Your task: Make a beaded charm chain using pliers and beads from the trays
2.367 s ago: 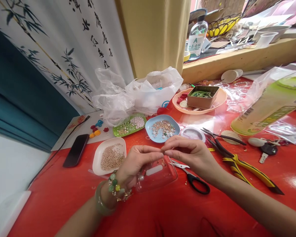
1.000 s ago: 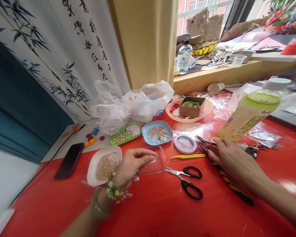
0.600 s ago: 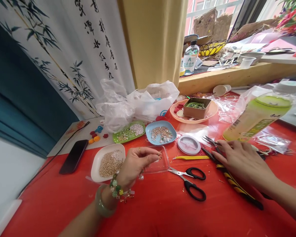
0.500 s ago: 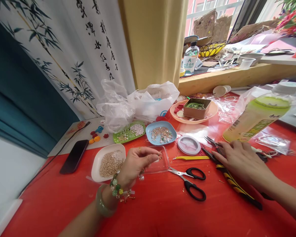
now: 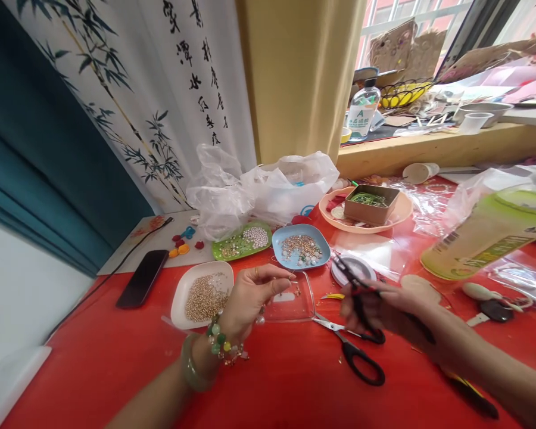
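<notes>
Moved: right hand [image 5: 386,307] has lifted the pliers [image 5: 356,287] off the table [image 5: 295,381], closed round the handles.
Axis: tips aim up-left toward left hand [image 5: 250,295].
Left hand: pinching something tiny, nearer the clear tray [image 5: 301,307].

Her left hand [image 5: 250,292] sits just left of the frame's centre, wrist bent, thumb and forefinger pinched together at the fingertips while the other fingers curl loosely beneath. Two bracelets ring that wrist, and the forearm runs down to the bottom edge. The right hand [image 5: 384,307], blurred, lies right of centre with its fingers closed, its forearm stretching off toward the lower right corner.
</notes>
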